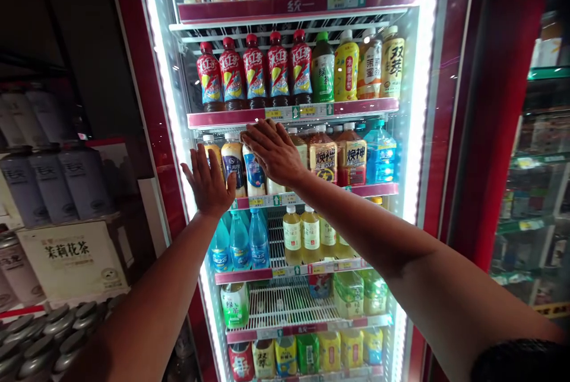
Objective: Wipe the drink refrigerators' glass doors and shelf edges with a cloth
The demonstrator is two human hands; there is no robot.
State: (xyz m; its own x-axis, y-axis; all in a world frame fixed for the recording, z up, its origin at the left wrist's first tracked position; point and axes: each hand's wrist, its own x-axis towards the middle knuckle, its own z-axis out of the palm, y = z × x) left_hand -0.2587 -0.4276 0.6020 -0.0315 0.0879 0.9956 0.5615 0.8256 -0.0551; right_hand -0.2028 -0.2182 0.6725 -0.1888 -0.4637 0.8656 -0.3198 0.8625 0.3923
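Both my hands are raised in front of a lit drinks fridge with red-edged shelves. My left hand (209, 185) has its fingers spread, at the left end of the third shelf from the top, partly covering a bottle with an orange-brown drink (212, 145). My right hand (278, 153) is flat with fingers stretched out to the left, in front of a blue-and-white labelled bottle (255, 175) and its neighbours. A dark-labelled bottle (232, 162) shows between the hands. Neither hand holds anything. Whether the palms touch glass or bottles I cannot tell.
Red-labelled tea bottles (253, 70) line the shelf above. Blue bottles (240, 242) and pale yellow bottles (310, 233) stand below. Grey bottles (84, 180) and a cream box (73, 260) stand at left. Another shelf unit (528, 162) rises at right.
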